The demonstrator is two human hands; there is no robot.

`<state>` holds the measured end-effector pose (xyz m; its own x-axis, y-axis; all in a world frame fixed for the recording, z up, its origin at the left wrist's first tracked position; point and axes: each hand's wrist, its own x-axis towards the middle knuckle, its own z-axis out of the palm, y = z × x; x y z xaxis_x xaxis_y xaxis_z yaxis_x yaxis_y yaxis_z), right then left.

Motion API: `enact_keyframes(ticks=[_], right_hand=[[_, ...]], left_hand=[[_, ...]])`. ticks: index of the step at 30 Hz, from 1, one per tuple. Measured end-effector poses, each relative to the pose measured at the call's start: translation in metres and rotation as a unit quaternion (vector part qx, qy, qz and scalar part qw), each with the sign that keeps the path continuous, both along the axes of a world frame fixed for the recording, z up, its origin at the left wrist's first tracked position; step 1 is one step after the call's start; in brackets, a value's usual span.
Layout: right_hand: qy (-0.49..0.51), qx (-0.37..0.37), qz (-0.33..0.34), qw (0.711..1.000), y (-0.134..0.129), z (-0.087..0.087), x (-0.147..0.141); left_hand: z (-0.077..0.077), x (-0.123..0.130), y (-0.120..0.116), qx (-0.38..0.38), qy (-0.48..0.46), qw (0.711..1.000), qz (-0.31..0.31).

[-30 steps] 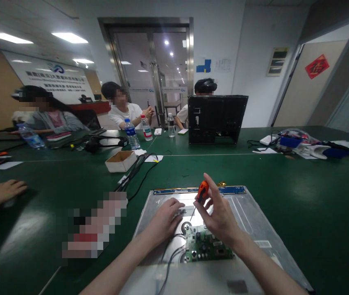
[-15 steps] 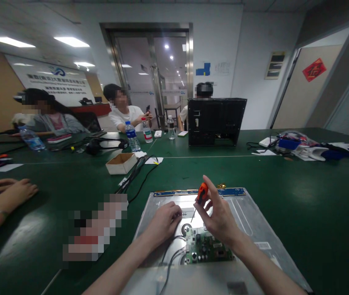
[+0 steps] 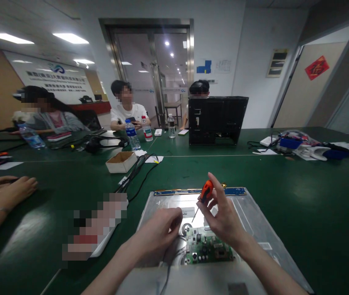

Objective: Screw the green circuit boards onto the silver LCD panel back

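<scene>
My right hand (image 3: pixel 225 217) holds a small orange-and-black screwdriver (image 3: pixel 206 191) by its handle, index finger raised along the top. The thin shaft slants down to the left, with its tip near the upper left corner of a green circuit board (image 3: pixel 208 248). That board lies on a flat silver metal panel (image 3: pixel 254 221). Left of the tip, my left hand (image 3: pixel 159 229) is closed, fingers curled over the panel; whatever they may hold is hidden. Dark cables (image 3: pixel 168 272) run beneath it beside the board. A blue strip board (image 3: pixel 236 191) lines the panel's far edge.
A blurred-out long object (image 3: pixel 100 229) and black cables (image 3: pixel 134 174) lie left of the panel, near an open cardboard box (image 3: pixel 121 162). Another person's hands (image 3: pixel 11 194) rest at far left. A black monitor-like casing (image 3: pixel 217 121) stands across the table; bottles (image 3: pixel 132 135) stand further left.
My left hand has rolled and curled more, lifting slightly. The screwdriver's handle has shifted a little right and tilted more, its tip staying near the board's corner. A seated person has lowered a phone.
</scene>
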<state>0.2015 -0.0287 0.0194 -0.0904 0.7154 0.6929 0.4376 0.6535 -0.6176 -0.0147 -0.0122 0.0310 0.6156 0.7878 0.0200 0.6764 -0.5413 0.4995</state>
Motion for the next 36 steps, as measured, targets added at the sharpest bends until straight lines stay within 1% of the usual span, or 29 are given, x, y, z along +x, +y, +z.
enact_keyframes(ticks=[5, 8, 10, 11, 13, 15, 18, 21, 24, 28, 31, 36], right_hand=[[0.011, -0.005, 0.026, 1.000, -0.008, 0.006, -0.001], [0.012, -0.009, 0.036, 0.999, -0.011, 0.008, -0.001], [0.017, -0.012, 0.045, 0.999, -0.013, 0.009, 0.000], [0.018, -0.013, 0.050, 0.999, -0.014, 0.009, 0.001], [0.014, -0.017, 0.056, 0.998, -0.016, 0.008, 0.004], [0.009, -0.027, 0.060, 0.998, -0.018, 0.006, 0.006], [0.014, -0.047, 0.063, 0.997, -0.020, 0.003, 0.010], [0.021, -0.055, 0.062, 0.996, -0.019, -0.001, 0.012], [0.020, -0.055, 0.058, 0.997, -0.018, -0.005, 0.011], [0.028, -0.054, 0.064, 0.996, -0.018, -0.008, 0.007], [0.035, -0.050, 0.069, 0.996, -0.020, -0.009, 0.003], [0.056, -0.043, 0.079, 0.994, -0.023, -0.007, -0.001]], left_hand=[[0.013, 0.005, -0.021, -0.024, 0.006, 0.999, -0.029], [0.013, 0.005, -0.036, -0.047, 0.004, 0.998, -0.049], [0.006, 0.004, -0.045, -0.067, -0.014, 0.996, -0.051], [0.001, 0.004, -0.049, -0.067, -0.028, 0.996, -0.042], [-0.012, 0.003, -0.055, -0.064, -0.051, 0.996, -0.028], [-0.026, 0.003, -0.059, -0.058, -0.049, 0.996, -0.037], [-0.047, 0.004, -0.064, -0.030, -0.049, 0.998, -0.030], [-0.061, 0.005, -0.068, 0.007, -0.070, 0.998, -0.007], [-0.067, 0.007, -0.070, 0.025, -0.088, 0.996, 0.004], [-0.065, 0.010, -0.070, 0.056, -0.090, 0.994, 0.019], [-0.065, 0.009, -0.071, 0.075, -0.088, 0.993, 0.019], [-0.076, 0.007, -0.073, 0.122, -0.086, 0.988, 0.026]])
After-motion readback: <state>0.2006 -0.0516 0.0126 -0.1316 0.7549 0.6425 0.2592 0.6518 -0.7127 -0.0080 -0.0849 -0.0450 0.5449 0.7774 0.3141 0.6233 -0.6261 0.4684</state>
